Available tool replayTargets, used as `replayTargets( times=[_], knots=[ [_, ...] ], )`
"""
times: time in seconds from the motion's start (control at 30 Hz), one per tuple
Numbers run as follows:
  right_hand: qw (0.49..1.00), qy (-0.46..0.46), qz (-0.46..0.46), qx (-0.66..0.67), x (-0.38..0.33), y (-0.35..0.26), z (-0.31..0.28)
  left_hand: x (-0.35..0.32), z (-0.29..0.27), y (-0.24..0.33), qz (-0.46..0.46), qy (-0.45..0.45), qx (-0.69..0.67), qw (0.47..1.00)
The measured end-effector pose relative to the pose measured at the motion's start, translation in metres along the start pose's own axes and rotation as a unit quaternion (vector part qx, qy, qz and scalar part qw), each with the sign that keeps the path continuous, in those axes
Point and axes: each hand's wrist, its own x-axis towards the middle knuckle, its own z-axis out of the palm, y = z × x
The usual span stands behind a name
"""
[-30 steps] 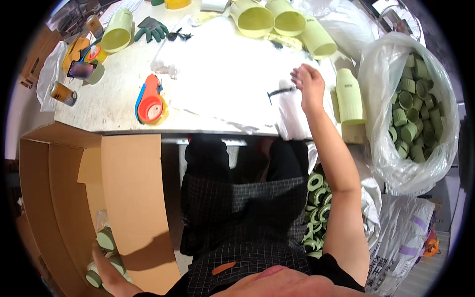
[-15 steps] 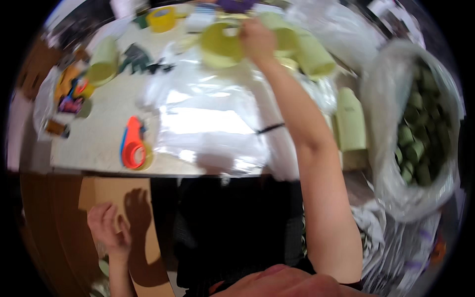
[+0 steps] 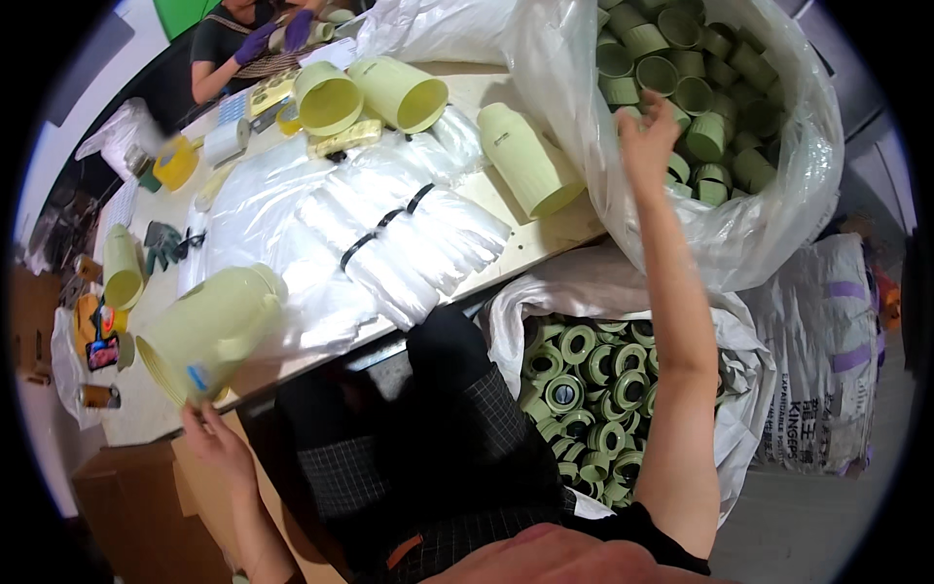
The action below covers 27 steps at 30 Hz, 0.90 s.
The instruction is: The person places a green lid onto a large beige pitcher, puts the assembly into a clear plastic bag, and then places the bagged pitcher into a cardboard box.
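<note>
My left hand [image 3: 222, 450] grips the lower rim of a pale green bottle shell [image 3: 219, 326], which leans over the table's front edge. A small blue-and-white patch shows on that shell near the rim. At the far right, my right hand [image 3: 650, 151] reaches into a big clear plastic bag [image 3: 681, 248]. Its fingers are apart and curved over the green cups [image 3: 705, 136] heaped inside, with nothing seen in them. Stacks of clear plastic sleeves [image 3: 384, 243] tied with black bands lie mid-table. Another pale green shell [image 3: 530, 161] rests on its side near the bag.
Below the table, a white sack [image 3: 749, 350] holds many green ring-shaped lids [image 3: 584, 389]. Two more shells [image 3: 399, 94] lie toward the far side, near yellow tape [image 3: 175, 163]. Across the table, a co-worker in purple gloves [image 3: 255, 44] handles a part. A cardboard box [image 3: 131, 506] stands lower left.
The view has turned to the right. My right hand has gone from a shell at the table's far side to the bag of cups. My left hand, empty before, now holds a shell.
</note>
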Motion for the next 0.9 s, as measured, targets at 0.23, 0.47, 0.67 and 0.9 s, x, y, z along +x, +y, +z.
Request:
replayTargets(
  times=[0.23, 0.47, 0.67, 0.9],
  knots=[
    [0.987, -0.048, 0.155, -0.021, 0.01, 0.156, 0.043, -0.012, 0.023, 0.013, -0.254, 0.072, -0.453, 0.851],
    [0.958, -0.034, 0.129, 0.252, -0.09, -0.054, -0.025, -0.04, 0.027, 0.075, -0.334, 0.0, -0.552, 0.764],
    [0.692, -0.343, 0.358, 0.524, -0.268, -0.137, -0.005, -0.058, 0.024, 0.109, -0.35, -0.095, -0.542, 0.758],
    [0.871, -0.275, -0.159, 0.374, -0.257, -0.166, -0.053, -0.077, 0.006, 0.072, -0.41, -0.109, -0.447, 0.787]
  ],
)
